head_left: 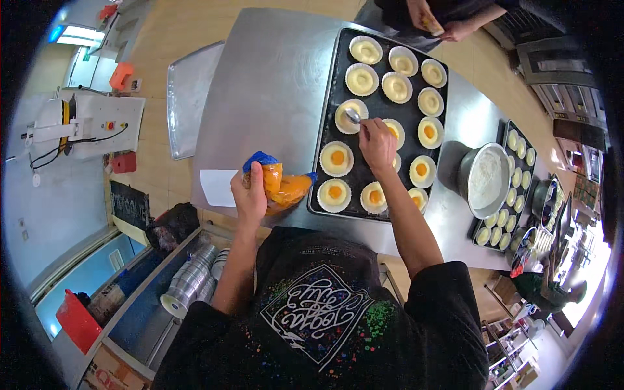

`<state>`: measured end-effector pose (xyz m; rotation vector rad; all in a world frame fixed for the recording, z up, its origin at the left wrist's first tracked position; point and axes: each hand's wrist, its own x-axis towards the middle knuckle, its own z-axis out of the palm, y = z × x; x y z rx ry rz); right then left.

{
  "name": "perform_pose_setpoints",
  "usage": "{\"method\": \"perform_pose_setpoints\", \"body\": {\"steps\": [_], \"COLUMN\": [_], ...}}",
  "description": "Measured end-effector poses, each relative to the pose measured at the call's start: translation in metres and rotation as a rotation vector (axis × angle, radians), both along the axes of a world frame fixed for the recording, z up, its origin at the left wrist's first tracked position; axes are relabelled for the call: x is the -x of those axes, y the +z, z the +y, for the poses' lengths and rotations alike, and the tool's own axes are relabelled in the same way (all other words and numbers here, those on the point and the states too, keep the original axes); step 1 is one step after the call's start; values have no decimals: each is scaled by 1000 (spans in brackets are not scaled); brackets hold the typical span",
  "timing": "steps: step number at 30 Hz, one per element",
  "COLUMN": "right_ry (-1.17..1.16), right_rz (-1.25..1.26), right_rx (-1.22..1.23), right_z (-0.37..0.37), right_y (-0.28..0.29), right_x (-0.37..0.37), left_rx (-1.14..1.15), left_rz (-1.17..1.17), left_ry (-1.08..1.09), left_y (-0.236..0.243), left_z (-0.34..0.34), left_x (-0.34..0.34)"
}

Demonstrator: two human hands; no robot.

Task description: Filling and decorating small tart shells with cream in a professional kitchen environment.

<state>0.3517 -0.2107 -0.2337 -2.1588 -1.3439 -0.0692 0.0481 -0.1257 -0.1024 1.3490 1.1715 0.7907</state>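
My right hand (377, 144) is closed on a metal spoon (352, 116), whose bowl rests at a cup of pale batter in a white paper liner (344, 125). That cup stands on a black baking tray (333, 78) with rows of similar cups. Those nearer me carry an orange dollop in the middle (337, 157); the farther ones show only a hollow in the batter (361, 79). My left hand (250, 192) grips a clear piping bag with orange filling (289, 190) and blue ends, held left of the tray. My right forearm hides some cups.
A metal bowl with white residue (484, 182) stands right of the tray, beside a second tray of pale cups (504, 221). White paper (218, 185) lies left on the steel table (260, 71). Beyond the far edge is another person's hand (458, 30). An aluminium tray (185, 97) sits left.
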Motion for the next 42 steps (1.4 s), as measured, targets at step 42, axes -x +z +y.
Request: {"method": "perform_pose_setpoints", "body": {"steps": [42], "right_ry": [60], "right_rz": [1020], "right_rx": [-29], "right_z": [-72], "right_y": [215], "right_x": [129], "left_rx": [48], "left_rz": [-155], "left_ry": [-214], "left_y": [50], "left_z": [-27], "left_x": [-21]}}
